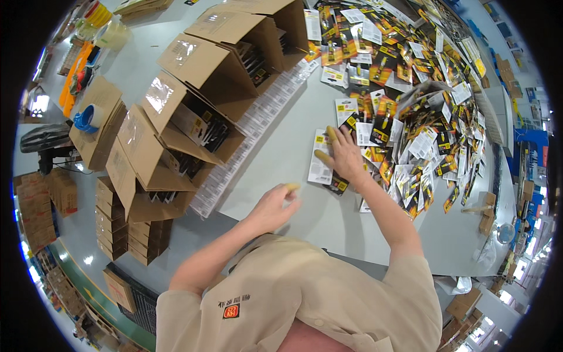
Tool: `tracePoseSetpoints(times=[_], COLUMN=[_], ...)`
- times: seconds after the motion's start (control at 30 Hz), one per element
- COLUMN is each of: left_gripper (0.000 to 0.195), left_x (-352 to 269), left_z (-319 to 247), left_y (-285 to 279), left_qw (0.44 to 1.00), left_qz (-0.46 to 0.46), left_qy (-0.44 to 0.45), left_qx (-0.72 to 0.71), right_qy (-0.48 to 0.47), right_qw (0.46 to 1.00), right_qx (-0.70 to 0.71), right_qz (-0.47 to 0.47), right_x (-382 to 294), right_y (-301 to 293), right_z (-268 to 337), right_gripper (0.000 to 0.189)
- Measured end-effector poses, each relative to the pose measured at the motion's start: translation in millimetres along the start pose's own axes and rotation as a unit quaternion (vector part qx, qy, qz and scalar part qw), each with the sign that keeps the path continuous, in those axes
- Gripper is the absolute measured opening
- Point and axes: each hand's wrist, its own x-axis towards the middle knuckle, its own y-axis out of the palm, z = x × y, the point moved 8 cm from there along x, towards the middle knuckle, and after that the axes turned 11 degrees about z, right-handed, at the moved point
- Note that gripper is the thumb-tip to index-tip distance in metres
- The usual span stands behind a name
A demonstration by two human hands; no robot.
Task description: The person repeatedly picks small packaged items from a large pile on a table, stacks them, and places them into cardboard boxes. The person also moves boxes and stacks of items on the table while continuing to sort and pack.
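My right hand [347, 159] rests over carded packs at the near edge of a large heap. Yellow finger cots cover its thumb and a fingertip, which touch a white-backed carded pack [319, 170]. A black-and-yellow pack [338, 185] shows partly beneath the wrist. Whether the fingers grip a pack is hidden. My left hand [272, 209], also with a yellow finger cot, hovers near the table's front edge, holding nothing, its thumb and forefinger apart. The heap of carded packs [424, 147] spreads rightward, some face up and others showing white backs.
Open cardboard boxes [193, 57] stand in a slanting row on the left, several containing packs. A plastic-wrapped strip of printed labels or cards [259, 125] runs along their openings. Flattened cardboard [99, 136] with a blue tape roll [87, 119] lies farther left, beside a black fan [46, 138].
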Motion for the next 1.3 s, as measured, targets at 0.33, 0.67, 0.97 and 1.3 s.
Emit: tracePoseSetpoints(times=[0.33,0.67,0.97,1.3], left_gripper=[0.079,0.039,0.045,0.055], left_x=[61,23,41,13], left_z=[24,59,78,100], left_y=[68,79,100,72], left_qw=[0.999,0.83,0.762,0.832], left_qz=[-0.036,-0.044,0.033,-0.01], left_qy=[-0.035,-0.1,-0.079,-0.024], left_qx=[0.018,-0.546,-0.642,-0.554], right_qy=[0.283,-0.026,-0.275,0.236], right_qw=[0.54,0.996,0.925,0.972], right_qx=[0.792,0.089,0.169,0.01], right_qz=[0.023,-0.019,0.202,-0.02], right_x=[-84,-84,-155,-18], right_y=[95,-65,3,-14], right_z=[54,6,110,-30], right_gripper=[0.07,0.062,0.044,0.061])
